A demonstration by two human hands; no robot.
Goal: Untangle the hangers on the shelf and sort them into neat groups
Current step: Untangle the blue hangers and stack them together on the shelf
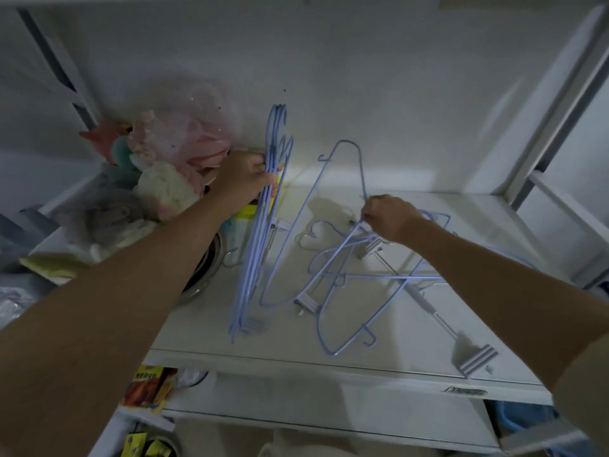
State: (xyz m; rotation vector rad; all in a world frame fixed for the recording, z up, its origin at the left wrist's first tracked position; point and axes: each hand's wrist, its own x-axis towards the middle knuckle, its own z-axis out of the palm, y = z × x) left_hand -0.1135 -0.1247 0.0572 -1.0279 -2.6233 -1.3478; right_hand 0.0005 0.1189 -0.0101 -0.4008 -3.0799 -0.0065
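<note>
On the white shelf [412, 351] my left hand [245, 179] grips a stack of several light-blue wire hangers [253, 258], held upright on edge with their hooks pointing up at the back wall. To the right my right hand [387, 217] is closed on a blue wire hanger [329, 199] that stands tilted, its lower end on the shelf. Under that hand lies a tangled heap of blue hangers [359, 282]. A metal clip hanger [474, 357] with grey clips lies among them, stretching toward the shelf's front right.
A pile of pink and white soft things and a plastic bag [171, 153] fills the shelf's left end. A metal bowl [204, 268] and a yellow-green bottle [245, 214] sit behind my left forearm. White uprights [557, 110] frame the right side. Packets [148, 390] lie on the shelf below.
</note>
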